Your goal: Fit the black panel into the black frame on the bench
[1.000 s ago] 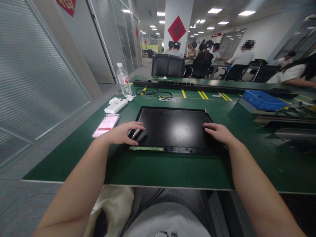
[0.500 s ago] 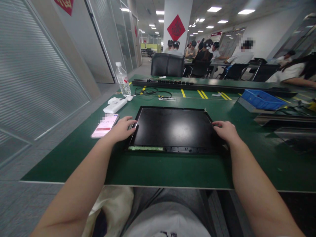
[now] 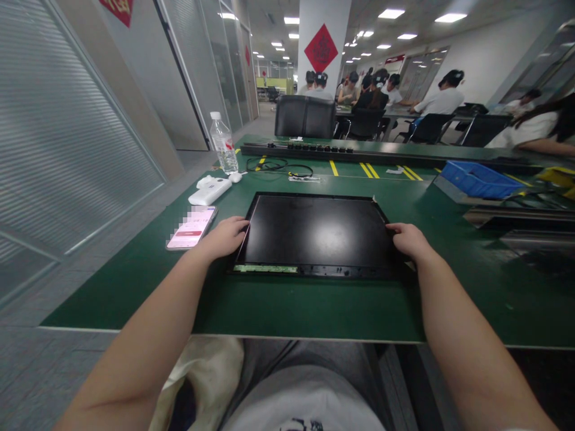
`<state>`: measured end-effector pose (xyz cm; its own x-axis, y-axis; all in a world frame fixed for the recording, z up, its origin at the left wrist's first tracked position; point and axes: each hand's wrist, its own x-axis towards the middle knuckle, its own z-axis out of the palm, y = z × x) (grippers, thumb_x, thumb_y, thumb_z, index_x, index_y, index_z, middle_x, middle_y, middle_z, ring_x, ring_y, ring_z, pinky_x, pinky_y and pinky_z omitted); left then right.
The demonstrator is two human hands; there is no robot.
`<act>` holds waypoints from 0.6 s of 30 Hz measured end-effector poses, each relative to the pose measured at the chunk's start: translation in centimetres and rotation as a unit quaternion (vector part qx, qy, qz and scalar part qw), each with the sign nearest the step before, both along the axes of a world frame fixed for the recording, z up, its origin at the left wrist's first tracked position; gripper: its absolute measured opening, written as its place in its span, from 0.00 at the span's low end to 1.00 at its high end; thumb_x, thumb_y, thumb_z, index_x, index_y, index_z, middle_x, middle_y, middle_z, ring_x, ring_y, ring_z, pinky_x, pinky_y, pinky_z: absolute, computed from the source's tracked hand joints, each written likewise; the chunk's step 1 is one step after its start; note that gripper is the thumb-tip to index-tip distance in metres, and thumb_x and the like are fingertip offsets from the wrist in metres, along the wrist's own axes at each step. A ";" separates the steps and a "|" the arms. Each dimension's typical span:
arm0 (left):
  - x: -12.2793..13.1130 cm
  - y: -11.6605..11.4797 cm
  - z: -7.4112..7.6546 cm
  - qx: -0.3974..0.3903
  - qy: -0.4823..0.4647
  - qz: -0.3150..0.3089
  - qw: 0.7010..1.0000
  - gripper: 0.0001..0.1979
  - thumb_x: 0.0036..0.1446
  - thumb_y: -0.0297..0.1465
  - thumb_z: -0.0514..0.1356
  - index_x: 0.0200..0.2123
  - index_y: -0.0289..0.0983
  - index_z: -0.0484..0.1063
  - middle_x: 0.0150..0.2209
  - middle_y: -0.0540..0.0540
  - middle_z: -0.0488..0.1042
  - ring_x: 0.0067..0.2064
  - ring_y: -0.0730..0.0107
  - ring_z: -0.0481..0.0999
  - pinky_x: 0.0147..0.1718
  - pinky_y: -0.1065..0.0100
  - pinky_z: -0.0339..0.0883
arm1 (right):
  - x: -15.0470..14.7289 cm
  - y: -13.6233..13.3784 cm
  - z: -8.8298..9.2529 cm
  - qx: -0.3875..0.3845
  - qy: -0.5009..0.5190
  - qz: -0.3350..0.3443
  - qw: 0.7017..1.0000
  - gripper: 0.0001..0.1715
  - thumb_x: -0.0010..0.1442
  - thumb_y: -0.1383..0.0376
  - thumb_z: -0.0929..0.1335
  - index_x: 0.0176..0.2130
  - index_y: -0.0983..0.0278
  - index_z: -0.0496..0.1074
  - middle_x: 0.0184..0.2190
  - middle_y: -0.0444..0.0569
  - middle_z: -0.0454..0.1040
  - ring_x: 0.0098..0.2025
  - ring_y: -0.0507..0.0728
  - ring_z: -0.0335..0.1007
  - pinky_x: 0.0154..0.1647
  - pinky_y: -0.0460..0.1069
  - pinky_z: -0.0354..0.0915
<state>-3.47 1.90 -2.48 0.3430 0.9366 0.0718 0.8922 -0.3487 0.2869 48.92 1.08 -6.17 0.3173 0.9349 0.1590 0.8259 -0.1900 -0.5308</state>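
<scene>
A black flat screen panel point(image 3: 317, 230) lies face up on the green table point(image 3: 287, 305), with a thin green circuit strip point(image 3: 265, 269) along its near edge. My left hand point(image 3: 224, 236) grips the panel's left edge, fingers curled over it. My right hand point(image 3: 408, 239) holds the right edge the same way, fingers bent around the frame.
A phone point(image 3: 191, 227) with a lit screen lies just left of my left hand. Behind it are a white device point(image 3: 209, 191), a water bottle point(image 3: 224, 143) and a black cable point(image 3: 281, 166). A blue tray point(image 3: 478, 181) sits at the right. People sit at tables beyond.
Both hands slid off the screen's surface outward to its left and right edges and closed on them. The panel has stayed in place.
</scene>
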 end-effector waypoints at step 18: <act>0.5 -0.3 0.2 0.001 0.025 0.003 1.000 0.30 0.60 0.36 0.50 0.60 0.33 0.77 0.65 0.34 0.72 0.66 0.43 0.70 0.68 0.51 0.60 | -0.7 -0.3 0.9 -0.054 0.119 -0.079 0.988 0.33 0.43 0.74 0.66 0.47 0.63 0.84 0.43 0.57 0.83 0.41 0.63 0.80 0.45 0.55 0.74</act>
